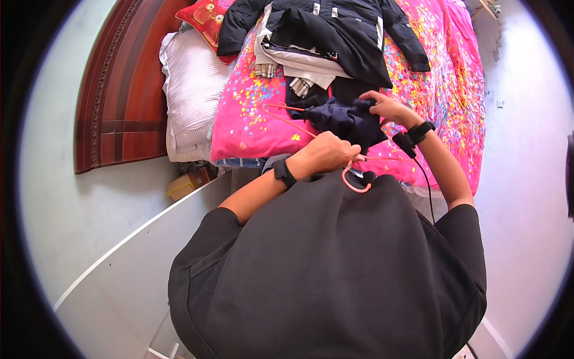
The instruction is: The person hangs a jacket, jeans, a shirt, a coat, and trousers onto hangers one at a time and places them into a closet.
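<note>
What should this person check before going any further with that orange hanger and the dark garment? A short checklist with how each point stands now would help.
1. Left hand grips the thin orange wire hanger near its hook: ok.
2. Right hand holds the dark navy garment: ok.
3. Hanger arm is inside the garment: cannot tell, the cloth is bunched over it.
4. Garment is spread flat: not ok, it is crumpled.
5. Garment hangs clear of the black jacket lying on the pink flowered bedspread: ok.
</note>
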`<state>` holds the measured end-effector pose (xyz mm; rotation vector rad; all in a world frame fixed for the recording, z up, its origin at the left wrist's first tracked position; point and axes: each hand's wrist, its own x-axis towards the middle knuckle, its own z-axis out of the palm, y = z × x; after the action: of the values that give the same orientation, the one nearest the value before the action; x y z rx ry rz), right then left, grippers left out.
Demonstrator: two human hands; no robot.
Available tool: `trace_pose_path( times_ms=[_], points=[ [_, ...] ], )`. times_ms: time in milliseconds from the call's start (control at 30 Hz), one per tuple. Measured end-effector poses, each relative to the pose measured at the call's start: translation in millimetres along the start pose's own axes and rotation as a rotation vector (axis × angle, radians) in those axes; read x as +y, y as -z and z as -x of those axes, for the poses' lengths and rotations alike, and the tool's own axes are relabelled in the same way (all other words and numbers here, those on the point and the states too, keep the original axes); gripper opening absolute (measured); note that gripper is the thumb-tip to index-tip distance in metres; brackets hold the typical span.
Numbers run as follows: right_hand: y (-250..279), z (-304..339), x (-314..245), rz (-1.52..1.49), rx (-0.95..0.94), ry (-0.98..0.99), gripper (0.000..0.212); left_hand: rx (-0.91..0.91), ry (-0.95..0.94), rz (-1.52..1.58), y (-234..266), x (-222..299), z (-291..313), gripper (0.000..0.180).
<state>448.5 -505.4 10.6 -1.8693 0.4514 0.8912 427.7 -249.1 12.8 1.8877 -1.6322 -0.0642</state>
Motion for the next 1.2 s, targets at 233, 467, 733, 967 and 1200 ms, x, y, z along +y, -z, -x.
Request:
trace_pose_path(
  times_ms=[233,467,733,967,1200],
  points=[
    [-5.0,32.6,-43.3,-0.878,-0.097,0.452,0.068,-0.037,0.071,0.051,2.9,-7.8,6.8,0.032],
    [26.6,30.3,-29.5,-0.719,0.077,0.612,0.062,-0.111,0.176,0.087,6.7,-12.1,-0.2,0.033],
    [38.7,50.1,11.8,-0.029,0.322,0.406,0.035,0.183,0.277,0.366,20.9,-41.9,-8.7,0.024],
    [-38.9,84.6,-16.7,-0.03,0.488,0.538,0.018,0.09,0.428,0.416,104.2,-48.7,-51.5,0.021],
    [-128.4,126.0,-31.0,-0.15,1.27,0.514,0.032,-0.065,0.178,0.33,145.0,-53.9,-45.8,0.025]
  ],
)
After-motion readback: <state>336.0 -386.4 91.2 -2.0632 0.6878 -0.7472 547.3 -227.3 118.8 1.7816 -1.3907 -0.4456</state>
